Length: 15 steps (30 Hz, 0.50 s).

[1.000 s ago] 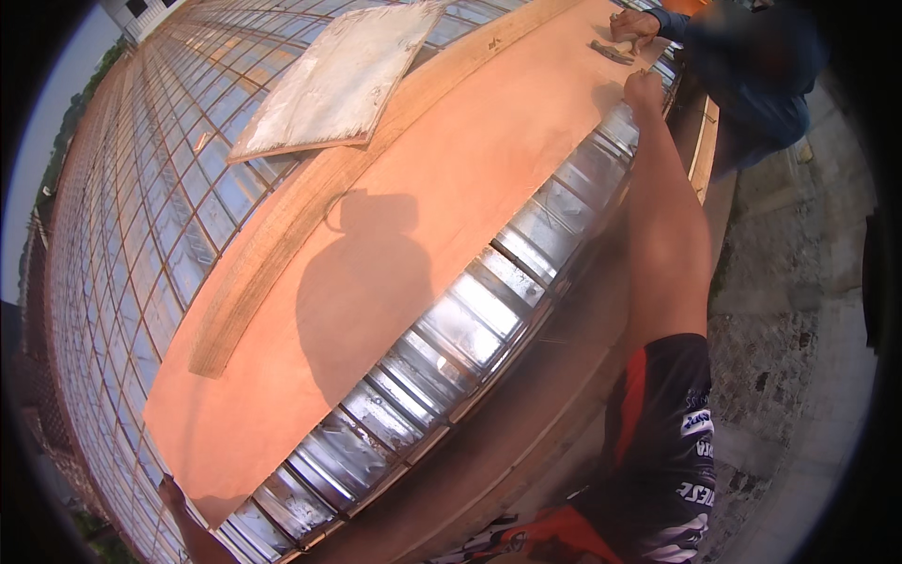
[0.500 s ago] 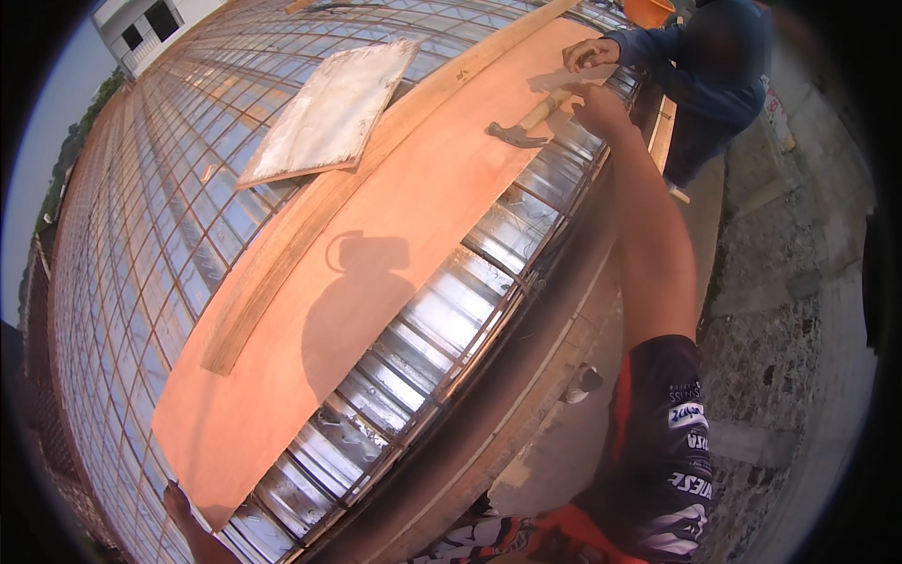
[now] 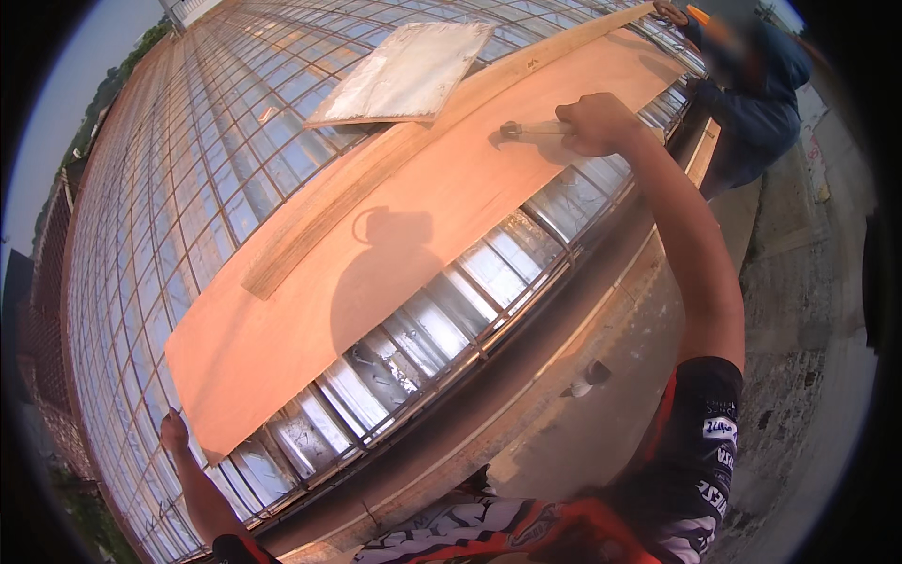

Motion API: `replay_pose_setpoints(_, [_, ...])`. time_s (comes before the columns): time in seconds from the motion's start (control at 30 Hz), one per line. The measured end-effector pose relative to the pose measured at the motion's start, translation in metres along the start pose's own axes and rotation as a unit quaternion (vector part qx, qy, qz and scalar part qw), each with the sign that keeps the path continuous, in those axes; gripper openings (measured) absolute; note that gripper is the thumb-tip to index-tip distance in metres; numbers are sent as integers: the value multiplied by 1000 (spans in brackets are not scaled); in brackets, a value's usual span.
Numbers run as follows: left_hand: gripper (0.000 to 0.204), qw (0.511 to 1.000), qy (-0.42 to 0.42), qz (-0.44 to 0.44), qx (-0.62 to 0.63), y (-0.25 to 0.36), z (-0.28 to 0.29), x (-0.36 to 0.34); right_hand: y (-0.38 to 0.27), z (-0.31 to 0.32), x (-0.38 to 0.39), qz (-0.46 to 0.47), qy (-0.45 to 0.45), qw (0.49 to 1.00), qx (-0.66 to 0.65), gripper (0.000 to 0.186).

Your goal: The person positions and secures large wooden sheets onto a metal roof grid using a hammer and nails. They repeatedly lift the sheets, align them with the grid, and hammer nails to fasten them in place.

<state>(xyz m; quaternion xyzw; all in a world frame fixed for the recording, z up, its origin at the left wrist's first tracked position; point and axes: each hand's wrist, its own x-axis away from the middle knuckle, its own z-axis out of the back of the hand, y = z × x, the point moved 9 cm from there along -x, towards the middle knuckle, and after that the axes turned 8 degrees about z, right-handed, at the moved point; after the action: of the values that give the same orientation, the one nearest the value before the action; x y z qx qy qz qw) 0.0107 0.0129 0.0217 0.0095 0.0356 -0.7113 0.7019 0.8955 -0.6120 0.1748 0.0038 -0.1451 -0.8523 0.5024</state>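
Observation:
My right hand (image 3: 598, 124) is closed around the wooden handle of a claw hammer (image 3: 537, 130), raised over a long reddish plywood sheet (image 3: 282, 348). The hammer's head points left, and its shadow falls on the sheet. At the sheet's near left end, my left hand (image 3: 175, 430) is closed beside the edge, over the rebar grid; what it grips is too small to make out. A long wooden plank (image 3: 376, 169) lies lengthwise on the plywood. Its far end is by the hand (image 3: 669, 13) of a co-worker (image 3: 752, 103) in dark blue sleeves.
A square pale board (image 3: 404, 75) rests partly over the plank's far side. Rebar mesh (image 3: 207, 160) over shiny corrugated metal decking (image 3: 451, 305) spreads around the sheet. Along the near side runs the deck's edge (image 3: 554, 282), with a concrete ledge and lower ground beyond.
My right hand has taken up the hammer and lifted it off the plywood. The co-worker's hand has moved from the sheet to the plank's far end. The view has shifted.

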Motion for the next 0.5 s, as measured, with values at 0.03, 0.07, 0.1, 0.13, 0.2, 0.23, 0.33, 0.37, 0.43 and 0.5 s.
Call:
replay_pose_setpoints(0.03, [62,1000,1,2,-3,8,2,0,-9,9,11,-11,33,999,-42,40])
replay_pose_setpoints(0.07, [62,1000,-1,8,-4,13,2,-2,-17,20,21,-21,67,994,-85,39])
replay_pose_setpoints(0.1, [62,1000,-3,20,-6,8,3,-1,-34,28,23,-15,88,979,-184,36])
replay_pose_setpoints(0.13, [62,1000,-10,24,-13,5,4,-1,-53,34,27,-12,103,953,-285,33])
replay_pose_setpoints(0.2, [63,1000,-9,27,-13,5,8,6,-89,42,39,-13,136,894,-427,29])
replay_pose_setpoints(0.23, [64,1000,-16,18,-15,4,9,7,-102,53,47,-14,166,869,-465,27])
replay_pose_setpoints(0.33, [64,999,-34,-8,-19,2,7,3,-133,83,79,41,223,758,-612,25])
replay_pose_setpoints(0.37, [65,999,-33,-10,-19,-2,9,3,-144,93,88,72,237,708,-661,25])
replay_pose_setpoints(0.43, [64,999,-35,-26,-3,5,11,12,-181,106,108,100,217,672,-701,26])
replay_pose_setpoints(0.5, [64,998,-30,-43,25,10,19,21,-224,106,121,63,198,662,-720,28])
